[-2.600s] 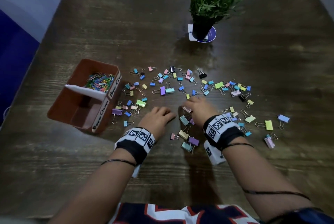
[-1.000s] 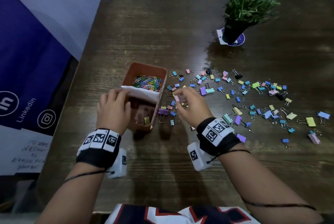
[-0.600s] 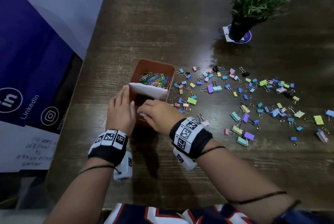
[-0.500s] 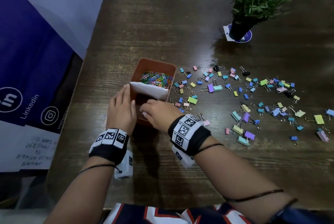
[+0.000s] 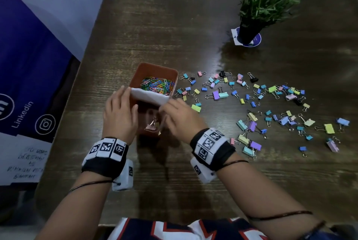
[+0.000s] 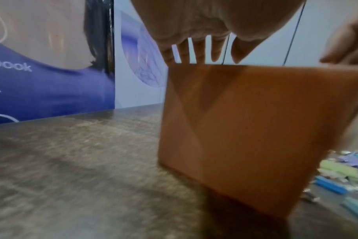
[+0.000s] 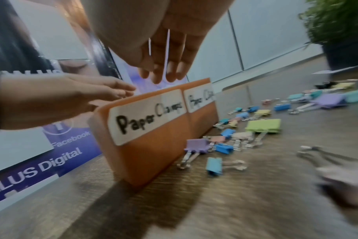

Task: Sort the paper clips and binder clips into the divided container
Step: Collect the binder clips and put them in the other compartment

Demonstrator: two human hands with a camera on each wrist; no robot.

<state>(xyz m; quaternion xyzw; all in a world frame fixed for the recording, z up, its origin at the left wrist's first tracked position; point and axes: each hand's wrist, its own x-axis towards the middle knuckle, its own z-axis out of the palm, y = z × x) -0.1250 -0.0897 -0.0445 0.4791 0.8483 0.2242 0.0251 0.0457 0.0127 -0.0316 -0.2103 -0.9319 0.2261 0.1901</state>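
— Starting at the left edge of the head view, what do you see?

— A blue banner with "Linkedin" on it hangs beside the dark wooden table. Just right of it, at centre-left, the left hand lies against the left wall of the orange divided container, fingers straight and together, gripping nothing.

— And the container itself?

— A white divider splits it. The upper compartment holds a heap of coloured paper clips. The lower one holds a pink binder clip; the rest of that compartment is too dark to read. From the right wrist view, its side wall bears two white handwritten labels, each beginning "Paper".

— Where is the right hand?

— The right hand hangs over the container's right rim by the lower compartment, fingers loosely extended and holding nothing. The right wrist view shows those fingers straight, above the rim and apart from it.

— Further right?

— Pastel binder clips lie scattered across the table from just beside the container to the right edge of the frame, a few black ones among them. At upper right, well apart from them, stands a potted plant in a black pot, on a round coaster.
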